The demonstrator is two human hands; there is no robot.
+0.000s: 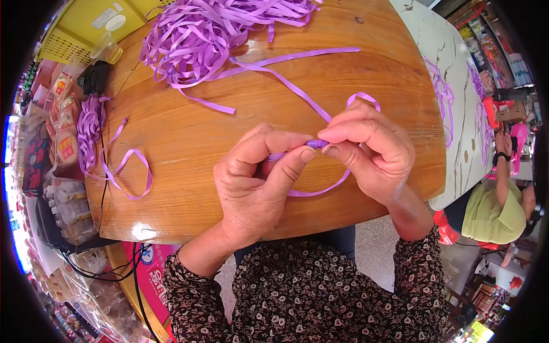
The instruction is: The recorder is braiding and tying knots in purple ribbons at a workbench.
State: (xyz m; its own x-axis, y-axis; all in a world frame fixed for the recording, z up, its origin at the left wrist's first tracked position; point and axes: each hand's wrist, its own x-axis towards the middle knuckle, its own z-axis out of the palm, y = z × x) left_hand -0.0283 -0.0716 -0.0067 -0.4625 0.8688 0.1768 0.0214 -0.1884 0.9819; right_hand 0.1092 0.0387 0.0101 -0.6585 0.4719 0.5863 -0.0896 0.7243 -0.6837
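Between both hands is a purple ribbon, pinched at a small purple piece (316, 144) that may be a knot or a cord end. My left hand (257, 177) grips it with thumb and forefinger from the left. From the right, my right hand (372, 151) pinches the same spot. One stretch of the ribbon (297, 91) runs up to a large tangled heap of purple ribbons (200, 40) at the far side of the table. Another loop hangs below my fingers, and a curl rises behind my right hand.
The wooden table (189, 131) has a smaller purple ribbon bundle (90, 128) at its left edge. A yellow basket (94, 28) and a plastic cup (107, 48) stand far left. At right, a person in a yellow-green shirt (494, 214) works beside a white marbled table (452, 103) with more ribbons.
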